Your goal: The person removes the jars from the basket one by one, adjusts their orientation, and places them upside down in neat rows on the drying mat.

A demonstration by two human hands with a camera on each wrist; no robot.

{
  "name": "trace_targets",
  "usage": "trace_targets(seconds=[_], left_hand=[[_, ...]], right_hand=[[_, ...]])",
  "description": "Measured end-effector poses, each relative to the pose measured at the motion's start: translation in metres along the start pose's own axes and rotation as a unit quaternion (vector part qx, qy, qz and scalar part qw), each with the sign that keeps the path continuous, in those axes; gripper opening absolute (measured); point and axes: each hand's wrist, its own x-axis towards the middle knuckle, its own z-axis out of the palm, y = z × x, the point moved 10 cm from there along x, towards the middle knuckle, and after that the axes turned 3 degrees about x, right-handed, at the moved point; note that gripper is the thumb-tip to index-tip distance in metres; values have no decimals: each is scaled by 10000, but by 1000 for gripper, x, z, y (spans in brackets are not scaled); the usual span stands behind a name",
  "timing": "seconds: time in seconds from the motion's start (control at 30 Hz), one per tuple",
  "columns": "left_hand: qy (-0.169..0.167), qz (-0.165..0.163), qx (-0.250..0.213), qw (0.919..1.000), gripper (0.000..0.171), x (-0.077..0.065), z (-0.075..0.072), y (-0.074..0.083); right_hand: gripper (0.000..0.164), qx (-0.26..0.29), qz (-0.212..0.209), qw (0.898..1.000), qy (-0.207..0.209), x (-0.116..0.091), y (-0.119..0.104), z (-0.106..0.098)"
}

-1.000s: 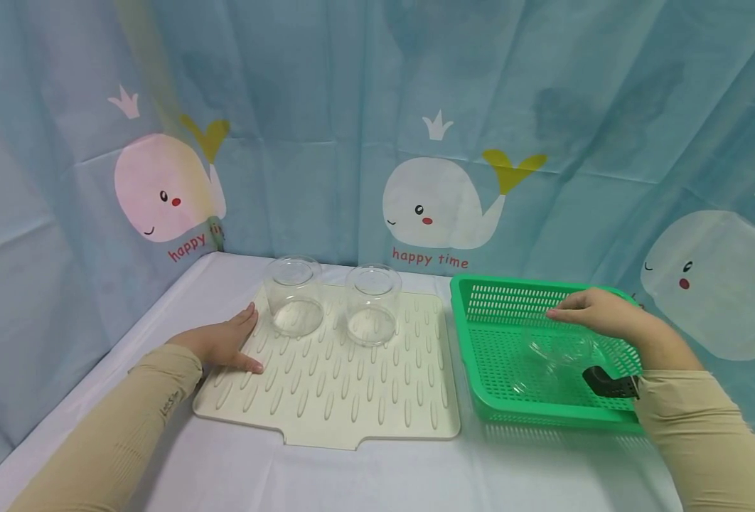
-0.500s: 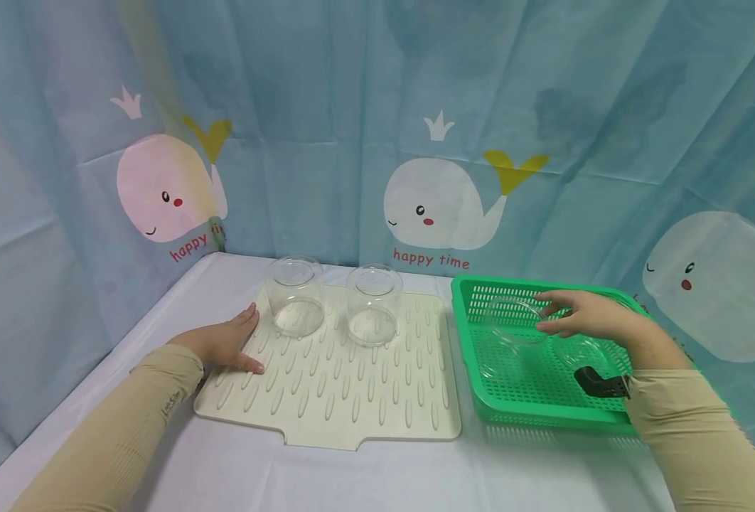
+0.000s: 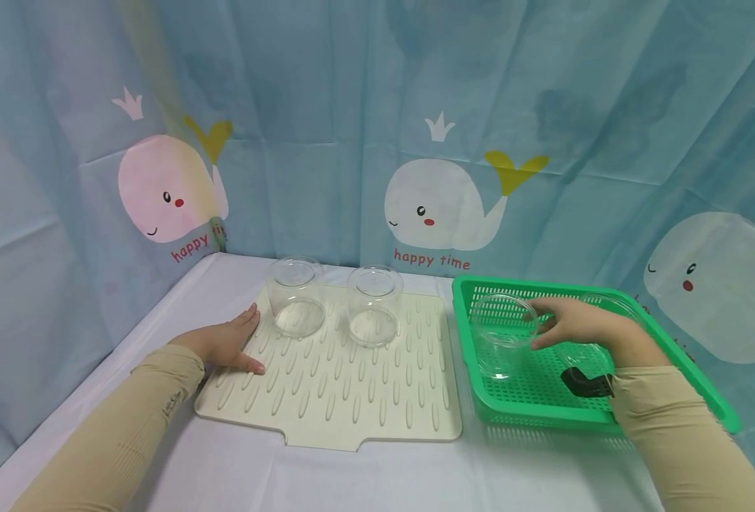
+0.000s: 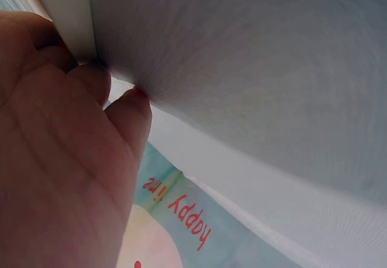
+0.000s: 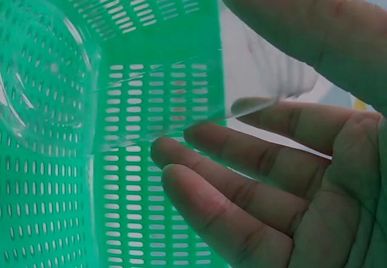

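Note:
My left hand rests on the left edge of a cream ridged mat, fingers extended and thumb spread; in the left wrist view its fingertips are by the edge. Two clear plastic cups stand upside down on the mat's far half: a left cup and a right cup. My right hand is over the green basket and holds another clear cup near its rim, which faces up. The right wrist view shows this cup's wall between thumb and fingers.
More clear plastic lies in the basket, partly hidden by my right hand. A black wrist mount projects from the right sleeve over the basket. White cloth covers the table; a blue whale-print curtain hangs behind.
My right hand has moved left within the basket. The cup it holds has shifted left with it and turned from tilted to nearly upright. The left hand has stayed on the mat.

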Motion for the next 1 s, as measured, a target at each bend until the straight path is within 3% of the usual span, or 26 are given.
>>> trace_targets(seconds=[0.17,0.43,0.8,1.0], left_hand=[[7,18,18,10000,133,0,-1,1],[21,7,44,10000,133,-1,-1,1],[17,17,18,10000,133,-1,-2,2],[-2,11,14,10000,132,-3,-3,5]], right_hand=[[82,-76,-149,9998,-46,6,-2,6],[93,-125,-223,9997,-6,12,0,7],[89,497,-706,9962,104,18,-9,4],[90,407,-809,9955,265,22,-13,2]])
